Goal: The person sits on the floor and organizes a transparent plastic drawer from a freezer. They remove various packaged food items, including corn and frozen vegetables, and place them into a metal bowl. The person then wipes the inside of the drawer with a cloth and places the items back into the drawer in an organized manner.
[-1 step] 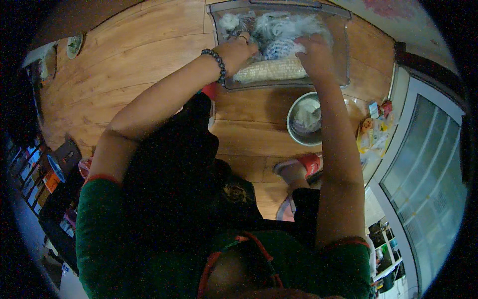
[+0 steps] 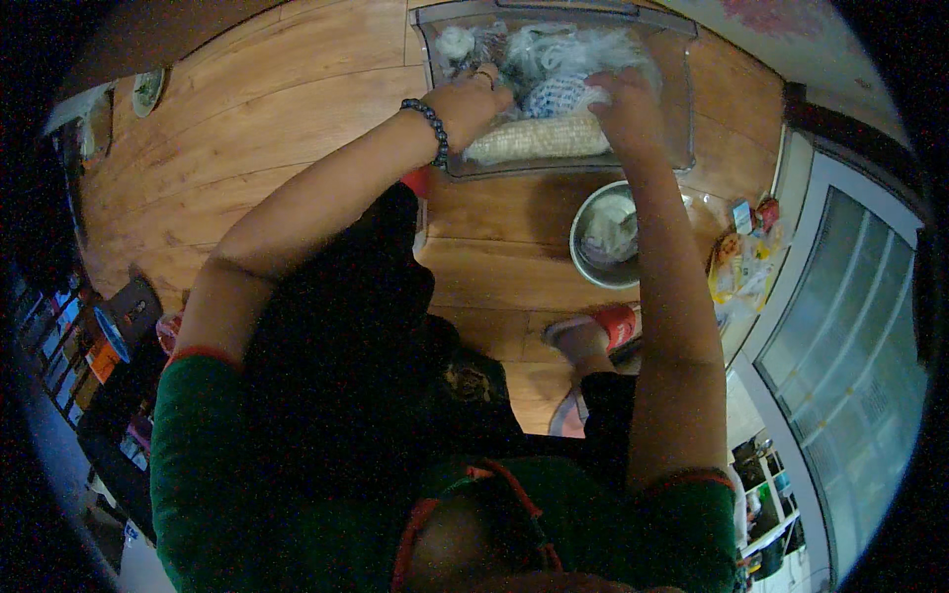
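Note:
A grey see-through bin stands on the floor in front of me, with both my hands reaching into it. My left hand, wearing a ring and a dark bead bracelet, has curled fingers down among clear plastic bags at the left side; what they grip is hidden. Across from it, my right hand closes its fingers on the right end of a blue-and-white patterned plastic bag. Pale corn cobs lie along the bin's near side. Behind them is a heap of clear plastic bags.
A metal bowl with a whitish bag inside sits beneath my right forearm. Yellow-and-clear food packages lie by the glass-panelled door at right. A plate is far left. My red slipper shows below the bowl.

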{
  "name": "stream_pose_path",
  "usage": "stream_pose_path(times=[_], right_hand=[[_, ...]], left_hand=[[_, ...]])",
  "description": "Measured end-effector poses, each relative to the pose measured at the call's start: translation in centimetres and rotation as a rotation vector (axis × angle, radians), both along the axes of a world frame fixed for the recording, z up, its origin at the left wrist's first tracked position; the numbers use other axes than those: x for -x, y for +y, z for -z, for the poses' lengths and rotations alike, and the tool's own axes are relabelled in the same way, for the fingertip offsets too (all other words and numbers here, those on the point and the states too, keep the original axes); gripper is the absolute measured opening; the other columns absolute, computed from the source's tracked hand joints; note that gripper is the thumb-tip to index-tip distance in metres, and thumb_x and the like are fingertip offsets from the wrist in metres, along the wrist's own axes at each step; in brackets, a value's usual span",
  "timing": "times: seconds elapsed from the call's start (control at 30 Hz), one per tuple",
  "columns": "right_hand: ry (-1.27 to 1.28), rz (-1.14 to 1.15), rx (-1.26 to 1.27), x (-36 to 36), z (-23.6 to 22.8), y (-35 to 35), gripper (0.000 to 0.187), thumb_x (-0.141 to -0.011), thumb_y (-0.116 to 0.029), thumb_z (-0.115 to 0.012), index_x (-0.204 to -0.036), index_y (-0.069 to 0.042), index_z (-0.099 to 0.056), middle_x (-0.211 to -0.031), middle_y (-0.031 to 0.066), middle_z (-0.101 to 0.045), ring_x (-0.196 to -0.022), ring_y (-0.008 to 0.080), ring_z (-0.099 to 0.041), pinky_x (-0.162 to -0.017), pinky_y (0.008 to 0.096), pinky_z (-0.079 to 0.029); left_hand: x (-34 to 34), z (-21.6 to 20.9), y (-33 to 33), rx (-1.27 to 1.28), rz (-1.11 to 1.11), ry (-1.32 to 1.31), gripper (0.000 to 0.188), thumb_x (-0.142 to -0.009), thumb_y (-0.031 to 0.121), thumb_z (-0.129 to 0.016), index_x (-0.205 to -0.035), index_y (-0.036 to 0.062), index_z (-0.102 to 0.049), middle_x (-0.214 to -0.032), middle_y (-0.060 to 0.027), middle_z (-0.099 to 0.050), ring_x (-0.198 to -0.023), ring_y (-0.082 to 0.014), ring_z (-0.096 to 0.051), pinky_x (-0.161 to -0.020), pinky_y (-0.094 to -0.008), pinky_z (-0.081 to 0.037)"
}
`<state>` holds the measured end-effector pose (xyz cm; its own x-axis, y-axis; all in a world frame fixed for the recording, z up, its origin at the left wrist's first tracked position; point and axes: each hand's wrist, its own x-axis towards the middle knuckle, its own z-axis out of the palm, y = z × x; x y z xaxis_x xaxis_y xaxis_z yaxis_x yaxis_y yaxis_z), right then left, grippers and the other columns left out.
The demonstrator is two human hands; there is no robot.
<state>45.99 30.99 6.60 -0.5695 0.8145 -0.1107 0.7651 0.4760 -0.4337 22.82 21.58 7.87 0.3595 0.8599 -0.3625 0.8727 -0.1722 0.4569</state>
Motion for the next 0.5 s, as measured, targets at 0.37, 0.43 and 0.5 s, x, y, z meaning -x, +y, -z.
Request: stream_pose_path(times=[0.37, 0.43, 0.5], right_hand=[[0.274, 0.402, 0.205, 2.0, 1.5, -0.7, 0.054, -0.063, -0.021, -0.078, -0.107, 0.0, -0.054, -0.106, 0.0174, -0.056, -0.093, 0.0281, -0.056, -0.079, 0.038, -0.046], [0.357, 0.505, 0.32, 2.5, 2.3, -0.7, 0.057, -0.064, -0.021, -0.079, -0.108, 0.001, -0.052, -0.106, 0.0177, -0.055, -0.093, 0.0268, -0.056, -0.078, 0.0366, -0.046], [0.412, 0.484, 0.238, 1.3, 5.6, 0.3, 0.056, -0.065, -0.019, -0.079, -0.109, 0.0, -0.051, -0.104, 0.0172, -0.055, -0.091, 0.0246, -0.056, -0.075, 0.0343, -0.047]], left_hand=[[0.0, -0.9, -0.3, 0.019, -0.021, 0.209, 0.023, -0.077, 0.014, -0.053, -0.1, 0.0082, -0.056, -0.099, -0.0182, -0.056, -0.091, -0.0355, -0.057, -0.077, -0.0425, -0.049], [0.5, -1.0, -0.2, 0.019, -0.015, 0.176, 0.019, -0.076, 0.012, -0.052, -0.095, 0.0089, -0.057, -0.093, -0.0172, -0.057, -0.088, -0.0335, -0.058, -0.075, -0.0413, -0.049], [0.5, -3.1, 0.8, -0.02, -0.02, 0.113, 0.016, -0.075, 0.009, -0.052, -0.09, 0.0097, -0.058, -0.089, -0.0171, -0.058, -0.086, -0.032, -0.058, -0.074, -0.0404, -0.048]])
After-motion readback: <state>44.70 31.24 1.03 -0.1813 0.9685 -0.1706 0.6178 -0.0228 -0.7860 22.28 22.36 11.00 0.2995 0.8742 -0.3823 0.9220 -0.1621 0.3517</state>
